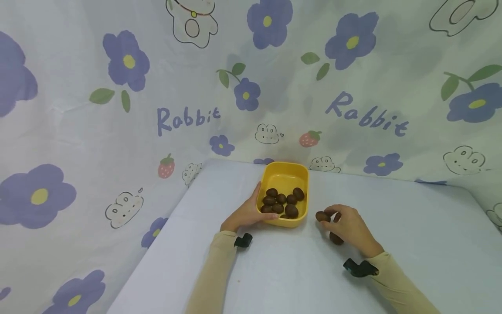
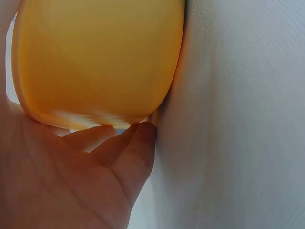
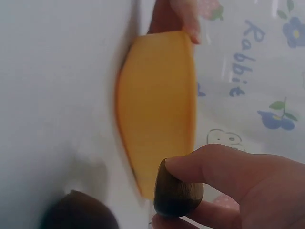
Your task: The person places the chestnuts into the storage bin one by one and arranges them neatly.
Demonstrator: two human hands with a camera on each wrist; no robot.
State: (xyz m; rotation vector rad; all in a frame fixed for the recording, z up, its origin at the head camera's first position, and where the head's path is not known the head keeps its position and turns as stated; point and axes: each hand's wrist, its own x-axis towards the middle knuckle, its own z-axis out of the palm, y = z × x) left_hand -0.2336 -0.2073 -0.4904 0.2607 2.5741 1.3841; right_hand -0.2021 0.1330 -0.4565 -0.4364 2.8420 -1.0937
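Note:
A yellow container (image 1: 285, 223) stands on the white table with several brown chestnuts (image 1: 291, 211) gathered toward its near end. My left hand (image 1: 251, 213) grips its near-left corner, thumb over the near rim and fingers along the left wall. In the left wrist view the fingers bend under the yellow wall (image 2: 102, 57). Right of the container, my right hand (image 1: 351, 226) pinches a chestnut (image 3: 177, 193) between thumb and fingers, above the table. Below that hand lies another chestnut (image 1: 336, 238), partly covered. A further brown patch shows between the fingers; I cannot tell whether it is held.
Behind the table hangs a white cloth (image 1: 282, 109) printed with flowers and rabbits. It meets the table's back edge close to the container's far end. A dark wrist camera (image 1: 360, 268) sits at the right cuff, another (image 1: 244, 240) at the left.

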